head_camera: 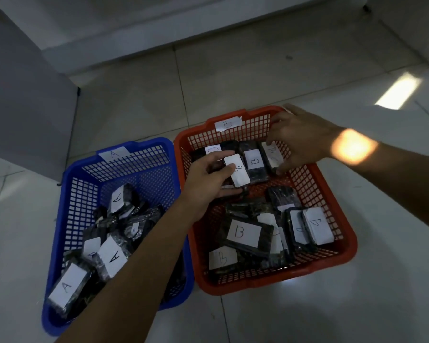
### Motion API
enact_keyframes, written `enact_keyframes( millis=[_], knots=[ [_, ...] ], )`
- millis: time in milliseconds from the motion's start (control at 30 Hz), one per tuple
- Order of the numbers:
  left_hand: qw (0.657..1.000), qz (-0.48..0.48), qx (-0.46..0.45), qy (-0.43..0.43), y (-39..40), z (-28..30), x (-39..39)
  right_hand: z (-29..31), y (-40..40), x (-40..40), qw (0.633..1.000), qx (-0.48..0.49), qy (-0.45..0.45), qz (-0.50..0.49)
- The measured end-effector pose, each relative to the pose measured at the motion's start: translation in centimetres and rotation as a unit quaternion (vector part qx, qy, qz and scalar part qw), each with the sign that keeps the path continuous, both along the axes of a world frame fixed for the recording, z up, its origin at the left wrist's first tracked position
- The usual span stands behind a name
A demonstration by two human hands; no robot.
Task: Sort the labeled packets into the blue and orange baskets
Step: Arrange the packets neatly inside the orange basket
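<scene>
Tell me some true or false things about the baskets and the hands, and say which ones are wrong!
1. Both hands are over the blue basket. False: the left hand and right hand are both over the orange basket.
2. The orange basket's tag says B. True.
3. The left hand holds a packet with a white label. True.
4. The blue basket holds packets marked B. False: the readable labels there say A.
5. The baskets sit on a tiled floor. True.
</scene>
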State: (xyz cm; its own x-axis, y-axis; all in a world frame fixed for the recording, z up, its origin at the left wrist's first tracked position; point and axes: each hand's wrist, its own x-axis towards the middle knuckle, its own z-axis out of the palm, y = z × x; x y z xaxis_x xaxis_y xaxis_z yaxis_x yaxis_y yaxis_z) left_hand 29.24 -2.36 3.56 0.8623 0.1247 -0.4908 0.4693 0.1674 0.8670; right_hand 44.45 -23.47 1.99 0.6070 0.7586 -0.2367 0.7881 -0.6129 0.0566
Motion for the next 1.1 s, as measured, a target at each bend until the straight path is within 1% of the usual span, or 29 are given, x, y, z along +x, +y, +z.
enact_keyframes(
  millis=[100, 233, 333, 400, 467, 533, 600, 633, 667, 733, 800, 867, 900, 1000, 1033, 1067, 1100],
  knots=[
    [1.000, -0.009, -0.002, -0.001, -0.2, -0.2, 0.0, 0.2, 0.1, -0.5, 0.999, -0.016, 0.018, -0.020],
    [1.000, -0.015, -0.006, 0.006, -0.4, -0.3, -0.1, 0.2, 1.1, -1.0, 0.999, -0.042, 0.007, -0.021],
    [1.000, -0.029, 0.007, 0.001, -0.2, -0.3, -0.2, -0.3, 1.3, -1.4, 0.999, -0.007, -0.004, -0.042],
    [0.996, -0.062, 0.065, -0.019, 0.0, -0.2, -0.2, -0.7, 1.3, -1.6, 0.998, 0.008, -0.010, -0.056],
    [0.984, -0.098, 0.143, -0.037, 0.1, -0.4, 0.0, -1.1, 1.3, -1.8, 0.998, 0.017, -0.011, -0.064],
    [0.970, -0.111, 0.210, -0.056, 0.1, -0.8, 0.7, -1.2, 1.1, -1.8, 0.997, 0.044, -0.012, -0.063],
    [0.948, -0.118, 0.276, -0.106, -0.1, -1.1, 1.7, -1.1, 0.6, -1.8, 0.990, 0.116, 0.007, -0.086],
    [0.932, -0.129, 0.310, -0.140, -0.3, -1.1, 2.4, -1.0, 0.2, -1.9, 0.978, 0.172, 0.018, -0.114],
    [0.912, -0.144, 0.342, -0.172, -0.7, -1.1, 3.2, -1.1, -0.2, -2.1, 0.959, 0.237, 0.024, -0.151],
    [0.875, -0.178, 0.401, -0.206, -1.5, -1.2, 5.0, -1.5, -1.3, -2.6, 0.905, 0.352, 0.034, -0.236],
    [0.844, -0.204, 0.449, -0.211, -2.4, -2.0, 7.1, -2.0, -2.5, -3.2, 0.844, 0.424, 0.091, -0.316],
    [0.819, -0.222, 0.489, -0.204, -3.1, -3.5, 9.0, -2.2, -3.4, -4.0, 0.775, 0.469, 0.176, -0.386],
    [0.811, -0.229, 0.502, -0.192, -3.4, -4.3, 9.8, -2.3, -3.7, -4.4, 0.734, 0.492, 0.218, -0.414],
    [0.806, -0.238, 0.515, -0.168, -3.9, -5.9, 11.0, -2.1, -4.0, -5.9, 0.586, 0.553, 0.361, -0.469],
    [0.801, -0.238, 0.521, -0.176, -4.0, -6.3, 11.1, -2.1, -4.0, -6.3, 0.548, 0.558, 0.400, -0.478],
    [0.792, -0.236, 0.530, -0.189, -4.1, -6.5, 11.0, -2.1, -4.0, -6.6, 0.522, 0.557, 0.425, -0.486],
    [0.783, -0.230, 0.541, -0.204, -4.2, -6.7, 11.0, -2.2, -4.0, -6.8, 0.506, 0.554, 0.439, -0.493]
  ],
)
